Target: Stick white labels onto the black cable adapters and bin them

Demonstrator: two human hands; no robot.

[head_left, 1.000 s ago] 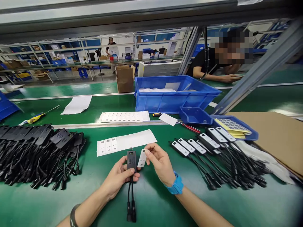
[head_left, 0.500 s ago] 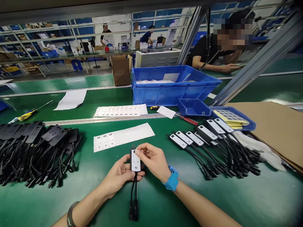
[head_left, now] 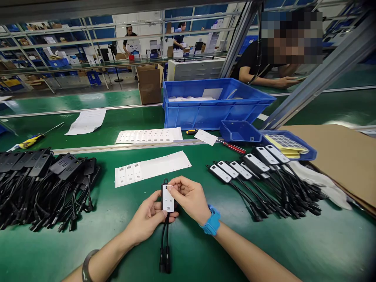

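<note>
While left hand [head_left: 147,221] grips the black module [head_left: 167,197] above the bench [head_left: 188,250], right hand [head_left: 190,197] fingers pinch its white label [head_left: 168,198]; labelled units [head_left: 249,170] right, unlabelled pile [head_left: 44,184] left

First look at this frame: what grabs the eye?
Dead centre, the left hand holds a small black module with two cables hanging down, while the right hand presses a white label onto its face. A heap of unlabelled black modules lies on the green belt to the left, a row of labelled ones to the right. Behind, a big blue bin stands out.
</note>
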